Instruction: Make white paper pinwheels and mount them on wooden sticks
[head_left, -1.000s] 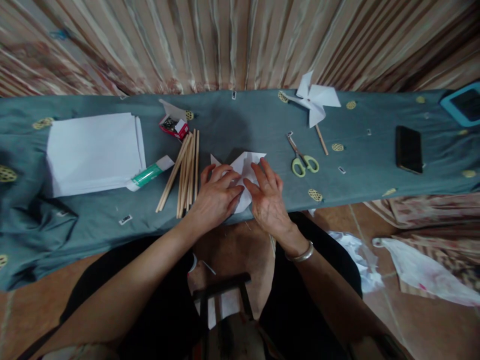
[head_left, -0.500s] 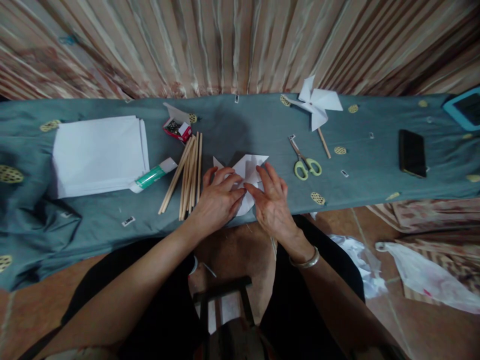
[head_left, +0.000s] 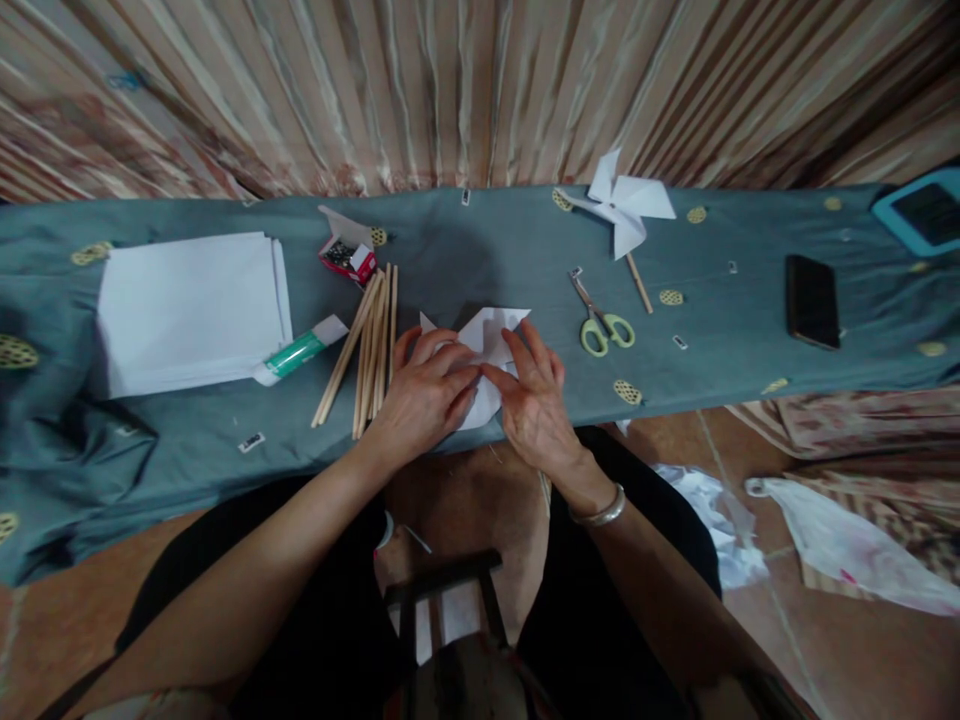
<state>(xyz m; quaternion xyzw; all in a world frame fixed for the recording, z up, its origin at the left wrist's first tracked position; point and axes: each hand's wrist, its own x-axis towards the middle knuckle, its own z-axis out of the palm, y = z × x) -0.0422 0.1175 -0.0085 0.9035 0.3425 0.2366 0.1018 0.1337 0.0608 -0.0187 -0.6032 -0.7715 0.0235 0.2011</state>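
Note:
A white paper pinwheel (head_left: pixel 491 335), its blades partly folded, lies near the table's front edge. From the left, my left hand (head_left: pixel 433 390) bends its fingers over it and holds it down, hiding much of that side. My right hand (head_left: pixel 534 400) grips the paper's right part with thumb and fingers. The thumbs nearly meet at the pinwheel's middle, so what is under them cannot be seen. Just left of my left hand lie several wooden sticks (head_left: pixel 370 350). Green-handled scissors (head_left: pixel 602 320) rest to the right of my right hand.
A paper stack (head_left: pixel 191 315) and a glue stick (head_left: pixel 300 350) lie at left. Behind the sticks stands an open red box (head_left: pixel 349 255) of small pins. A pinwheel on a stick (head_left: pixel 626 205), a black phone (head_left: pixel 812 302) and a blue-framed device (head_left: pixel 926 212) are at right.
The whole view has shifted slightly, so everything sits a little further left. Both hands stay on the paper pinwheel, with hardly any finger movement visible.

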